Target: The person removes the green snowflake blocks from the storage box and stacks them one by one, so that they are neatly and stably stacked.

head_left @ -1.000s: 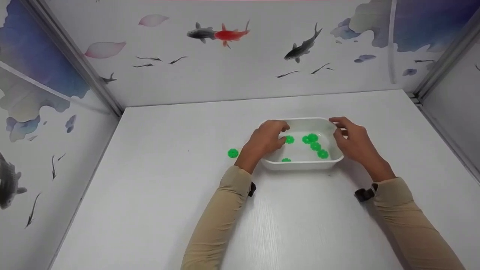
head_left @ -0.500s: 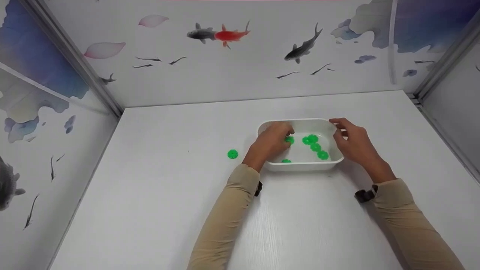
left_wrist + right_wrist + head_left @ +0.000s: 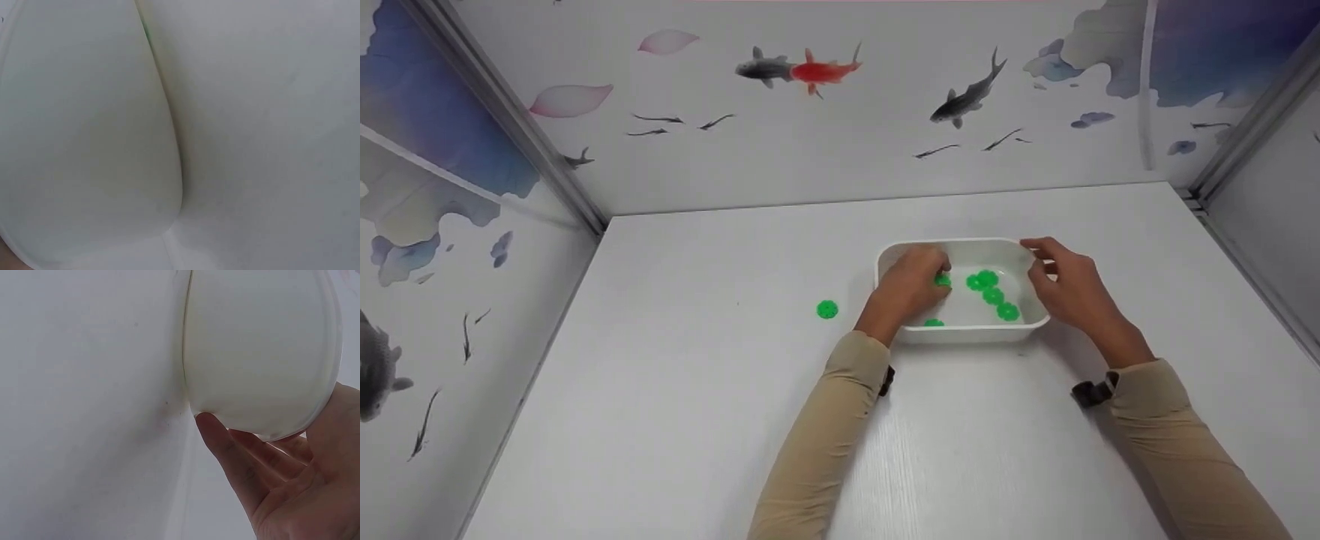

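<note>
A white plastic tub [image 3: 960,331] with rounded corners holds several green flower-shaped plastic pieces [image 3: 994,295]. My left hand [image 3: 913,283] reaches over the tub's left side. Its curled fingers and thumb pinch one green flower-shaped piece [image 3: 943,280], partly hidden by the hand. At the tub's right end, my right hand [image 3: 1072,289] grips the wall. In the right wrist view, the thumb [image 3: 214,430] presses low on the tub's outside while the other fingers sit behind it. The left wrist view mostly shows the tub's outer wall [image 3: 90,140], with the left hand's fingers hidden.
One more green piece [image 3: 827,309] lies on the white table [image 3: 697,375], left of the tub. White panels painted with fish [image 3: 825,135] enclose the table at the back and sides. Each wrist wears a small black camera mount [image 3: 1091,391].
My left hand has moved right and deeper into the tub, and its fingers have closed on a green piece. The right hand stays at the tub's right end.
</note>
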Demonstrator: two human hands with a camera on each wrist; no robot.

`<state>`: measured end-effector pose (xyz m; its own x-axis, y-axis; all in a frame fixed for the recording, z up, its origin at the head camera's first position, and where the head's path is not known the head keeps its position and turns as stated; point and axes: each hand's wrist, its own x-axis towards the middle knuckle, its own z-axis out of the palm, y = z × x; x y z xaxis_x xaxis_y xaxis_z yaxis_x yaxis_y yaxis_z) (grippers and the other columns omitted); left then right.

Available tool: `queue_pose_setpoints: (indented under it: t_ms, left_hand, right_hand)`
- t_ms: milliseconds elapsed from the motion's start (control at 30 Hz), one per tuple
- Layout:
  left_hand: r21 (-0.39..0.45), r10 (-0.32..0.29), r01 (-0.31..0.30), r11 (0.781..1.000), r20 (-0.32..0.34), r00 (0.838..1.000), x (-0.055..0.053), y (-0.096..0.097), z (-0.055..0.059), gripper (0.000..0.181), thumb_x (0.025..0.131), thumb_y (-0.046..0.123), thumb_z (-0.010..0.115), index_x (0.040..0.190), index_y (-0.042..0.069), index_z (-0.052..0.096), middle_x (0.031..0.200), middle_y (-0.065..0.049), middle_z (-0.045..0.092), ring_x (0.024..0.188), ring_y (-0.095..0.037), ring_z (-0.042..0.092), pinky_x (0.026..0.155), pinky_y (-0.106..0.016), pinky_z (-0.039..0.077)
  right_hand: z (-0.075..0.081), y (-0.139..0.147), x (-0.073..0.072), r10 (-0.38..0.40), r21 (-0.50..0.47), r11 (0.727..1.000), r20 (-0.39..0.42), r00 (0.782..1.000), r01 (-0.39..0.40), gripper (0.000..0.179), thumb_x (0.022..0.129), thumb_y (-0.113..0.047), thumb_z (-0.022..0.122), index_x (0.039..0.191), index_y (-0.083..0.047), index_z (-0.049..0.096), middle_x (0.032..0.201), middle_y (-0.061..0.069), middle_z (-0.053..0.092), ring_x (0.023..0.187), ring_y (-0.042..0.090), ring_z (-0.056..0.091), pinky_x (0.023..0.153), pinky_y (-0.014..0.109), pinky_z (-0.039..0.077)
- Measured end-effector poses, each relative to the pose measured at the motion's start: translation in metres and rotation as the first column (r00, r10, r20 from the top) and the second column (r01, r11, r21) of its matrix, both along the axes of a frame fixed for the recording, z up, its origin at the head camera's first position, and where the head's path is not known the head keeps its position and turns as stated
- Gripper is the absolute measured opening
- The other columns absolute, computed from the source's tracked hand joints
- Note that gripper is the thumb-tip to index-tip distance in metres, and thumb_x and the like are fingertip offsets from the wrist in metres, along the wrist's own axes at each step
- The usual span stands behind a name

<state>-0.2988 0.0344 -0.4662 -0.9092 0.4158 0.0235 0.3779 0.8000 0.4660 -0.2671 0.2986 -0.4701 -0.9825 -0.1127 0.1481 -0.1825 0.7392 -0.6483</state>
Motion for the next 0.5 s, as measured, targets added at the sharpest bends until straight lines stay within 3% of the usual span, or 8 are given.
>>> queue_pose_setpoints:
  t_ms: [200,300,500]
  left_hand:
    - [-0.046,0.008,-0.010,0.999,-0.052,0.999,-0.0019,0.0078,-0.0035,0.023,0.102,0.019,0.077,0.122,0.007,0.078,0.118,-0.004,0.077,0.099,-0.011,0.064,0.093,-0.029,0.060]
    - [-0.059,0.028,-0.032,0.998,-0.067,0.997,-0.0019,0.0096,-0.0040,0.022,0.102,0.020,0.078,0.121,0.008,0.078,0.118,-0.003,0.078,0.101,-0.010,0.067,0.092,-0.028,0.060]
    - [-0.067,0.027,-0.032,0.997,-0.082,0.996,-0.0016,0.0092,-0.0039,0.016,0.103,0.017,0.076,0.116,0.008,0.079,0.110,-0.003,0.076,0.092,-0.010,0.058,0.084,-0.027,0.057]
  right_hand:
    - [0.0001,0.0012,0.0009,0.011,0.005,1.000,-0.031,0.999,-0.011,0.044,0.111,-0.013,0.044,0.153,-0.006,0.055,0.146,0.031,0.064,0.127,0.053,0.067,0.107,0.068,0.055]
    - [0.0009,0.0002,0.0010,0.016,0.002,1.000,-0.032,0.999,-0.015,0.044,0.111,-0.013,0.044,0.153,-0.005,0.055,0.146,0.031,0.064,0.127,0.054,0.067,0.107,0.068,0.055]
    - [0.0021,-0.0014,0.0010,0.013,0.002,1.000,-0.008,1.000,-0.013,0.045,0.112,-0.015,0.044,0.155,-0.006,0.054,0.148,0.030,0.062,0.129,0.053,0.065,0.109,0.068,0.053]
